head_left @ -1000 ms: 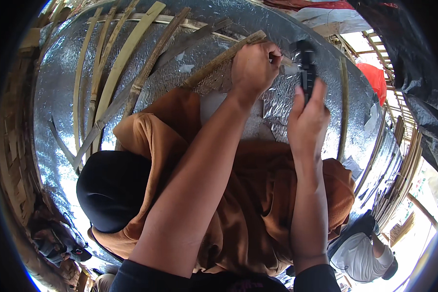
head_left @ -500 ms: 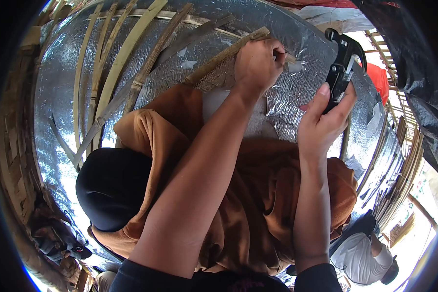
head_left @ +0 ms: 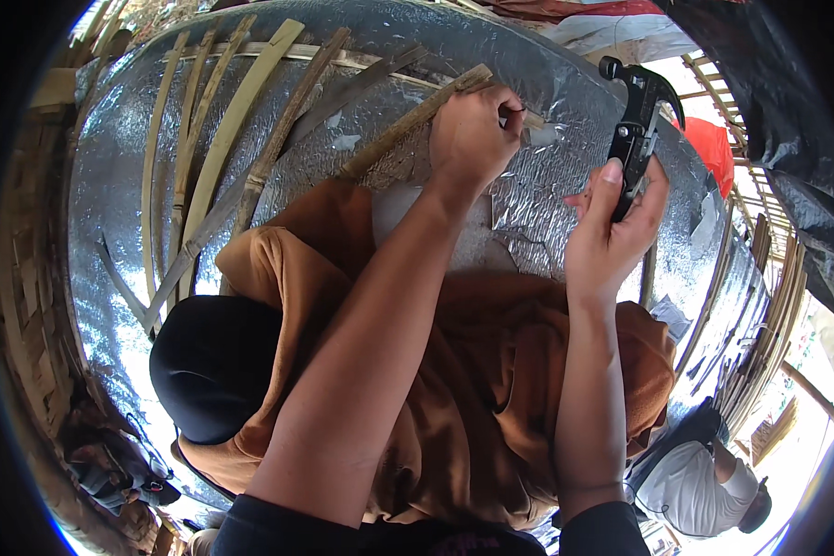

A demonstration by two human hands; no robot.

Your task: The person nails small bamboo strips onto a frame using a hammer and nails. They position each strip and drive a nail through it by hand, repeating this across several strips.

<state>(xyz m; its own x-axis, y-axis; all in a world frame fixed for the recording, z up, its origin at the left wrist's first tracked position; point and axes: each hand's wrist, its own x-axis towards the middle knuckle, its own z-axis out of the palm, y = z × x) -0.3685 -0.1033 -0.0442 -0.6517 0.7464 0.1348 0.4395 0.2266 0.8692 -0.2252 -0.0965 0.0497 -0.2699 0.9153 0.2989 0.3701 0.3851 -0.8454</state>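
My right hand point(head_left: 618, 221) is wrapped round the dark handle of a compact claw hammer point(head_left: 636, 120). The hammer points up, its black head above the fingers and its curved claw to the right. Farther left, my left hand point(head_left: 473, 134) is closed in a pinch near the upper end of a bamboo strip point(head_left: 408, 119). A thin dark tip shows by its fingertips, too small to name. Under both forearms lies a brown cloth garment point(head_left: 473, 389), with a black rounded cloth piece point(head_left: 215, 371) at its left.
Several bamboo strips point(head_left: 236, 130) lean across a silvery foil sheet point(head_left: 111, 204) on the left. Woven bamboo wall point(head_left: 28, 269) stands at the far left. A person in a white shirt point(head_left: 690, 486) is at the lower right. Black plastic sheeting point(head_left: 797, 185) hangs at the right.
The whole view has shifted, so the strips, hammer and both hands sit slightly farther left. Both hands keep the same grips.
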